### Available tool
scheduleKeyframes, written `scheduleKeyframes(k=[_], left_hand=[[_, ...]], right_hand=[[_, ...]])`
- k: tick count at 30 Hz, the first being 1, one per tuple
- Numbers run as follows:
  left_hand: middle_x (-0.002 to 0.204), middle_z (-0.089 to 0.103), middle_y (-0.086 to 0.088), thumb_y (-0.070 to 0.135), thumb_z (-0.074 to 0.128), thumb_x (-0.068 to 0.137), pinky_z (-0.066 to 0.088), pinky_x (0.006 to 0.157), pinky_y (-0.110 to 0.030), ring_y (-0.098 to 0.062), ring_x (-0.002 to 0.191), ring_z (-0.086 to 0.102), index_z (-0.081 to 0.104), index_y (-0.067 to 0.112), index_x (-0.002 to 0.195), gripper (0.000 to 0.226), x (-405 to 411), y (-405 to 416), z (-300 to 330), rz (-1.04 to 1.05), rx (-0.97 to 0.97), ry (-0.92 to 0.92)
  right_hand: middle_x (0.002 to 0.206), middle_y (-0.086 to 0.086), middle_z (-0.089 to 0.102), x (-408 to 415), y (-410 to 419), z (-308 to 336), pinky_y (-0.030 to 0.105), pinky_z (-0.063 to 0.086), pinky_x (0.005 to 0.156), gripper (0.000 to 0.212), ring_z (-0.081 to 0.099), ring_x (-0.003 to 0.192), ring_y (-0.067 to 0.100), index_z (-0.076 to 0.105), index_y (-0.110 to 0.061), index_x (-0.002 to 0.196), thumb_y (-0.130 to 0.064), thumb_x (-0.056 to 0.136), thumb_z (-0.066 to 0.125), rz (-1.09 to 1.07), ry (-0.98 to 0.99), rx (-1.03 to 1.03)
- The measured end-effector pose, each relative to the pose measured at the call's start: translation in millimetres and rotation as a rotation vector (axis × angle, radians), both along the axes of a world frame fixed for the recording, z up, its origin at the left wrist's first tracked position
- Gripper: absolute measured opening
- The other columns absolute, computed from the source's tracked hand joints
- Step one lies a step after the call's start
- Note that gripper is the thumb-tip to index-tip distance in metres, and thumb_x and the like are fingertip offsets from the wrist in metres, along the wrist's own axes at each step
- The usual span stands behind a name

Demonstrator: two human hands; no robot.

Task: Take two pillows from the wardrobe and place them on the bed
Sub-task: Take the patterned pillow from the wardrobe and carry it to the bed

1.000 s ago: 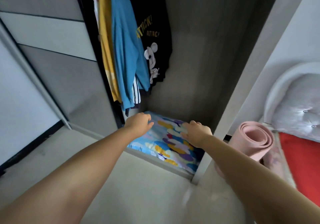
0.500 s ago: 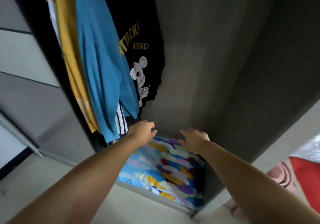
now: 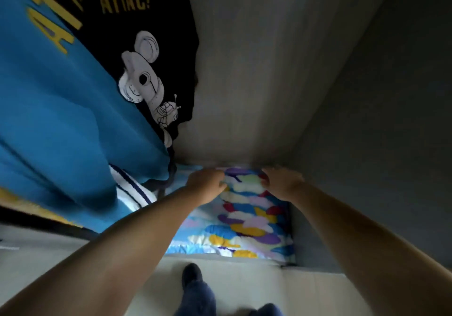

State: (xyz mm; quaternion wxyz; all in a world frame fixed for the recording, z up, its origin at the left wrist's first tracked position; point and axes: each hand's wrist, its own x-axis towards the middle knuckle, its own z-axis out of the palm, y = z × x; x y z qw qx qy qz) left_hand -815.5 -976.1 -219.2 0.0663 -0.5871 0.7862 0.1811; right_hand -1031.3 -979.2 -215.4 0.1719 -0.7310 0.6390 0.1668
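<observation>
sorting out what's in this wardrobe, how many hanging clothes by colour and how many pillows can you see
Blue hanging top: 1
Black hanging t-shirt with mouse print: 1
White garment with navy stripes: 1
Yellow garment, only an edge showing: 1
Multicoloured patterned pillow: 1 visible, with both hands at its far end; a second is not visible
Total: 5

Under your grip the pillow is light blue with blotches of yellow, purple, red and white. Left of your grip hang a plain blue top and a black shirt with yellow lettering and a white mouse.
</observation>
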Motion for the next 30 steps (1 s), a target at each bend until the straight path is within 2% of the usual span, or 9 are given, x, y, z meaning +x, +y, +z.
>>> scheduleKeyframes(k=[4, 8, 11, 18, 22, 26, 28, 30], left_hand=[[0.124, 0.059, -0.011, 0.039, 0.048, 0.092, 0.048, 0.09, -0.038, -0.029, 0.117, 0.055, 0.055, 0.016, 0.122, 0.038, 16, -21, -61, -0.127, 0.136, -0.098], [0.125, 0.057, -0.013, 0.04, 0.047, 0.093, 0.047, 0.091, -0.038, -0.029, 0.118, 0.054, 0.052, 0.014, 0.124, 0.041, 22, -51, -119, -0.09, 0.225, -0.144], [0.125, 0.055, -0.013, 0.042, 0.047, 0.093, 0.046, 0.092, -0.04, -0.03, 0.119, 0.052, 0.048, 0.015, 0.127, 0.044, 23, -72, -172, -0.044, 0.26, -0.153], [0.13, 0.048, -0.01, 0.043, 0.052, 0.091, 0.045, 0.093, -0.042, -0.028, 0.122, 0.047, 0.037, 0.017, 0.135, 0.053, 32, -122, -333, -0.065, 0.239, -0.218], [0.145, 0.035, -0.009, 0.042, 0.056, 0.088, 0.04, 0.101, -0.042, -0.027, 0.133, 0.035, 0.023, 0.02, 0.145, 0.07, 48, -155, -431, -0.104, 0.205, -0.253], [0.154, 0.023, -0.011, 0.048, 0.058, 0.085, 0.033, 0.109, -0.042, -0.026, 0.141, 0.026, 0.012, 0.018, 0.149, 0.084, 57, -203, -511, -0.137, 0.129, -0.336], [0.152, 0.028, -0.01, 0.051, 0.057, 0.083, 0.035, 0.108, -0.043, -0.026, 0.138, 0.033, 0.015, 0.018, 0.148, 0.084, 55, -229, -542, -0.148, 0.039, -0.361], [0.148, 0.036, -0.009, 0.055, 0.06, 0.074, 0.035, 0.106, -0.048, -0.028, 0.132, 0.04, 0.022, 0.022, 0.146, 0.087, 56, -250, -571, -0.15, -0.059, -0.344]], right_hand=[[0.139, 0.016, 0.044, 9, -7, -69, 0.044, 0.041, 0.103, 0.051, 0.046, 0.126, 0.035, 0.039, -0.016, 0.138, -0.044, 0.095, 0.043, -0.073, -0.012, 0.134], [0.14, 0.014, 0.042, 15, -20, -129, 0.044, 0.042, 0.102, 0.055, 0.042, 0.13, 0.031, 0.036, -0.017, 0.141, -0.045, 0.095, 0.043, -0.041, -0.035, 0.201], [0.139, 0.013, 0.044, 10, -43, -180, 0.043, 0.043, 0.1, 0.054, 0.046, 0.126, 0.031, 0.034, -0.018, 0.142, -0.044, 0.096, 0.043, -0.031, -0.018, 0.225], [0.131, 0.012, 0.047, 0, -105, -325, 0.043, 0.045, 0.093, 0.053, 0.049, 0.119, 0.031, 0.036, -0.019, 0.138, -0.048, 0.095, 0.042, 0.011, 0.032, 0.202], [0.135, 0.011, 0.045, 4, -141, -418, 0.044, 0.042, 0.095, 0.057, 0.046, 0.123, 0.03, 0.033, -0.021, 0.141, -0.049, 0.093, 0.045, -0.007, 0.015, 0.193], [0.147, 0.008, 0.034, 5, -180, -501, 0.045, 0.038, 0.101, 0.073, 0.037, 0.131, 0.028, 0.022, -0.025, 0.146, -0.052, 0.086, 0.055, 0.064, 0.043, 0.118], [0.155, 0.005, 0.02, 0, -208, -533, 0.051, 0.03, 0.109, 0.089, 0.025, 0.139, 0.03, 0.014, -0.029, 0.148, -0.056, 0.079, 0.063, 0.095, 0.047, 0.092], [0.159, 0.006, 0.004, -6, -234, -559, 0.062, 0.017, 0.112, 0.111, 0.007, 0.145, 0.033, 0.001, -0.03, 0.149, -0.061, 0.069, 0.07, 0.118, 0.046, 0.094]])
